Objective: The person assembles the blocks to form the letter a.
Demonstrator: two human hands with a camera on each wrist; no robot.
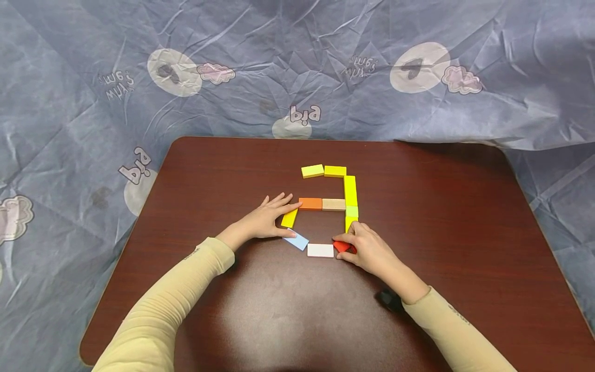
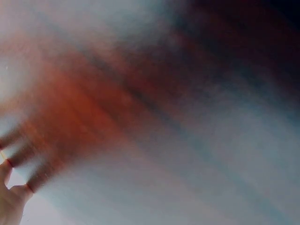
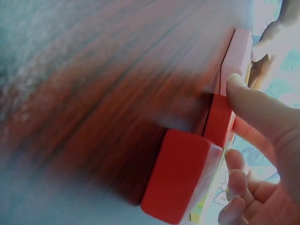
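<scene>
Flat coloured blocks form an outline on the table. My left hand (image 1: 265, 218) lies with fingers spread at its left side, by a yellow block (image 1: 289, 219), the thumb on a light blue block (image 1: 298, 240) and a fingertip at an orange block (image 1: 310, 204). At the lower right my right hand (image 1: 373, 250) pinches a red block (image 3: 218, 121) between thumb and index finger, beside a white block (image 1: 320, 250). A second red block (image 3: 176, 176) sits at its other end, mostly covered by the hand in the head view. The left wrist view shows only fingertips and blurred table.
A plain wooden block (image 1: 333, 205) continues the middle row from the orange one. Yellow blocks (image 1: 335, 171) run along the top and down the right side, with a light green block (image 1: 351, 211) among them. A patterned grey-blue cloth (image 1: 260, 67) hangs behind the brown table (image 1: 441, 206).
</scene>
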